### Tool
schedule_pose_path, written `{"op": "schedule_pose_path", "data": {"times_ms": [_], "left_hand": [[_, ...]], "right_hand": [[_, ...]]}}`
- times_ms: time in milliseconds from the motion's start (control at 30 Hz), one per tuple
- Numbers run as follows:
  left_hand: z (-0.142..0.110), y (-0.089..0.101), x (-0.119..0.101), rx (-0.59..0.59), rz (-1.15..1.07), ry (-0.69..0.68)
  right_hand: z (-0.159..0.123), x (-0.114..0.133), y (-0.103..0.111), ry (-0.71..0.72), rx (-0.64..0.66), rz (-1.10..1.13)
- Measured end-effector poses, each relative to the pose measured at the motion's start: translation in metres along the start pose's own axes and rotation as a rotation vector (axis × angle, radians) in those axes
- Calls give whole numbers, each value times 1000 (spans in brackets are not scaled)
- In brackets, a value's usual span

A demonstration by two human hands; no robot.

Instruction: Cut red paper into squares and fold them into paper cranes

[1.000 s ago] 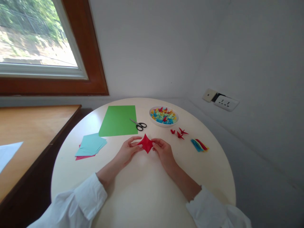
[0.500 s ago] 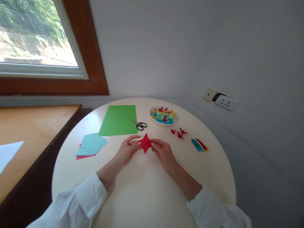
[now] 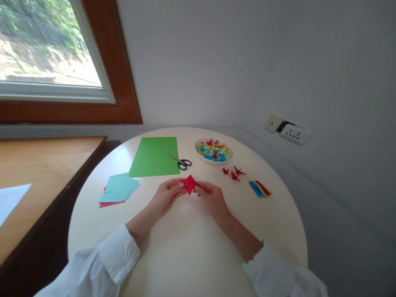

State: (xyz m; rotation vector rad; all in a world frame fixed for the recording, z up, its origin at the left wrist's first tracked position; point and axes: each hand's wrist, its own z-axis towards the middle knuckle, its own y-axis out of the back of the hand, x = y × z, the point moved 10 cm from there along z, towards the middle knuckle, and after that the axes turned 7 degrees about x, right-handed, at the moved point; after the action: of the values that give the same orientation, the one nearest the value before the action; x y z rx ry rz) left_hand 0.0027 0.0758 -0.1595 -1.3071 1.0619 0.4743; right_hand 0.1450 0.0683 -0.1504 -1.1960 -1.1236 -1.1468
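A folded red origami paper (image 3: 189, 184), now roughly diamond-shaped, is held just above the white table between both hands. My left hand (image 3: 167, 193) pinches its left corner between thumb and fingers. At the right corner, my right hand (image 3: 212, 196) pinches it the same way. Beyond the hands, black-handled scissors (image 3: 182, 163) rest partly on a green sheet (image 3: 155, 156). Several small red paper cranes (image 3: 234, 176) sit to the right of my right hand. The fingertips behind the red paper are partly hidden.
A white oval dish (image 3: 214, 161) full of colourful paper cranes stands at the back. Light blue paper squares (image 3: 119, 188) lie over pink ones (image 3: 109, 204) at left. Coloured paper strips (image 3: 260, 189) fan out on the right side of the round table (image 3: 192, 255).
The red paper has gone from a long-pointed star shape to a shorter, more compact diamond and shifted slightly left. Both hands keep their pinch, my right fingers moving slightly inward.
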Motion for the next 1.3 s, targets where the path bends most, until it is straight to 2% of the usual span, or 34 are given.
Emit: {"op": "schedule_pose_path", "data": {"times_ms": [167, 400, 567, 767, 1033, 1300], "left_hand": [[-2, 1, -7, -29, 157, -64], [-6, 7, -27, -164, 498, -186], [-7, 5, -35, -154, 587, -293], [-7, 5, -35, -145, 562, -317], [-5, 4, -23, -127, 399, -206], [-7, -1, -16, -124, 326, -153]], "right_hand": [[-2, 3, 2, 22, -1, -53], [-2, 7, 1, 38, -1, -91], [-3, 8, 0, 50, 9, -97], [-4, 5, 0, 43, 9, -54], [-4, 7, -4, 65, 20, -16], [-7, 8, -10, 61, 52, -27]]}}
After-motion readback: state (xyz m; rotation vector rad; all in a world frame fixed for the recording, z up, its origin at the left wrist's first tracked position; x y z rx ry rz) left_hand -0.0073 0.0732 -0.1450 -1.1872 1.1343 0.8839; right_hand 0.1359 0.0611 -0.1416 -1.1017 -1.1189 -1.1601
